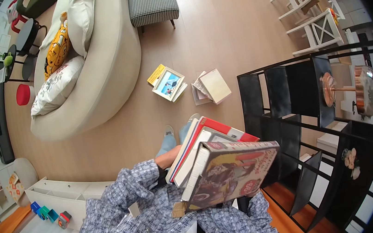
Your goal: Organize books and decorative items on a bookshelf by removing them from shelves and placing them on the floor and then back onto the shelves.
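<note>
A stack of several books leans against my chest in the lower middle. Its top one is a thick hardcover book (231, 172) with a worn, illustrated cover that bears writing. Under it lie a white-edged grey book (206, 136) and a red-covered book (222, 126). My left hand (171, 156) grips the stack from its left side, fingers hidden behind the books. At the lower right corner of the stack, only a sliver of my right hand (254, 193) shows; the books cover the rest.
On the wooden floor ahead stand two piles, one topped by a framed picture (168, 83), the other by a cream book (216, 85). A black open shelf (302, 91) with a copper lamp (366, 91) rises at right. A beige sofa (115, 76) and checked bench (153, 1) lie left and ahead.
</note>
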Tool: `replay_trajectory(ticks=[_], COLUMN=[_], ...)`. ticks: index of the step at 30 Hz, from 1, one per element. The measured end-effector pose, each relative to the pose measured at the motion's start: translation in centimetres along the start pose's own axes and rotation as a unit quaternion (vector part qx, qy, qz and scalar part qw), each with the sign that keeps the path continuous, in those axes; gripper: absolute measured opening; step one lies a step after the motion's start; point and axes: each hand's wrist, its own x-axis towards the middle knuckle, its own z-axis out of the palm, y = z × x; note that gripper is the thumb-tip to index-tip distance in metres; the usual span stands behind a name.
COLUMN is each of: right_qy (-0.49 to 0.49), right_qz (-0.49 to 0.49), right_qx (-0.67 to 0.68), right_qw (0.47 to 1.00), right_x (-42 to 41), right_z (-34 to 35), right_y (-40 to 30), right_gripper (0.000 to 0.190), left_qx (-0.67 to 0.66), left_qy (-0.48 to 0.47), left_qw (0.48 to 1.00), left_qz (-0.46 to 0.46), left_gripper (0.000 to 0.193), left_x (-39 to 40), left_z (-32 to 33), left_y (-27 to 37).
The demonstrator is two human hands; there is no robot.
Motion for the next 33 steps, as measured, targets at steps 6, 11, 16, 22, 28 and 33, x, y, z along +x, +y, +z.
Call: replay_trajectory(ticks=[6,11,16,22,28,33], right_qy=[0.006,0.007,0.023,0.058,0.019,0.004], right_qz=[0.019,0.04,0.056,0.089,0.053,-0.014], right_qx=[0.027,0.044,0.06,0.093,-0.089,-0.088], right_qw=[0.999,0.998,0.996,0.99,0.994,0.996], right_x=[3.9,12.7,25.8,42.0,49.1,49.0], right_z=[-3.4,-2.1,0.5,1.7,-6.1,-7.6], right_y=[0.0,-1.0,-0.1,6.8,17.9,19.3], right_gripper=[0.044,0.044,0.045,0.046,0.052,0.042], left_qx=[-0.214,-0.085,-0.078,-0.08,-0.078,-0.065], left_qy=[0.059,0.062,0.178,0.2,0.183,0.164], left_qw=[0.974,0.994,0.981,0.976,0.977,0.981], left_qz=[0.049,0.027,0.004,-0.024,-0.071,-0.085], left_gripper=[0.051,0.06,0.05,0.049,0.049,0.049], left_x=[0.7,3.1,9.7,21.1,27.6,30.1], left_z=[-1.9,-6.8,-13.8,-25.7,-34.5,-37.1], left_y=[3.7,5.9,5.3,5.7,4.3,4.7])
